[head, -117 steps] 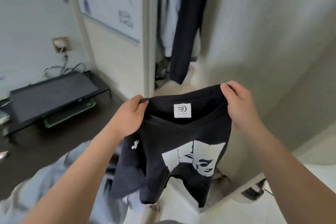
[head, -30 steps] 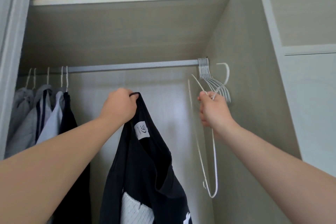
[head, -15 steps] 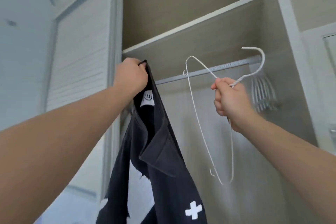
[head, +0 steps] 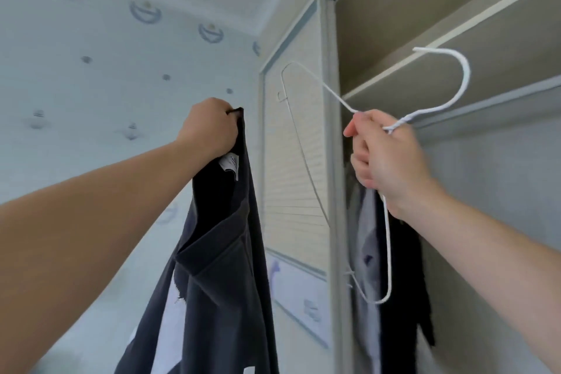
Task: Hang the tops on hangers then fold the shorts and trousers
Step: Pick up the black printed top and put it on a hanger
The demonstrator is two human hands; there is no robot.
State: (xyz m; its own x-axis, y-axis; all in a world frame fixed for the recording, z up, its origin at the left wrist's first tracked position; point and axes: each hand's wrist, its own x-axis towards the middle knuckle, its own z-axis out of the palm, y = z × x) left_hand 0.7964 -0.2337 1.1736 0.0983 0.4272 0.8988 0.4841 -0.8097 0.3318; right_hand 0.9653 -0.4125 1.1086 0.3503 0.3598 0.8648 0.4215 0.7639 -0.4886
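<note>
My left hand [head: 209,130] is raised and grips the collar of a black top [head: 224,267] with a white print and a white neck label; the top hangs straight down from it. My right hand [head: 385,158] holds a white wire hanger [head: 441,100] by its neck, hook pointing up and to the right, clear of the rail. The hanger's frame tilts to the left and downward, between the two hands. Hanger and top are apart.
The open wardrobe has a shelf [head: 455,27] and a grey rail [head: 491,106] behind my right hand. Hung clothes [head: 394,267], grey and black, are below my right wrist. A sliding door [head: 297,161] stands between the hands; a patterned wall [head: 106,70] is at left.
The hanger came off the rail and moved out of the wardrobe. The view swung left and up; both hands stay raised, the top still in my left hand.
</note>
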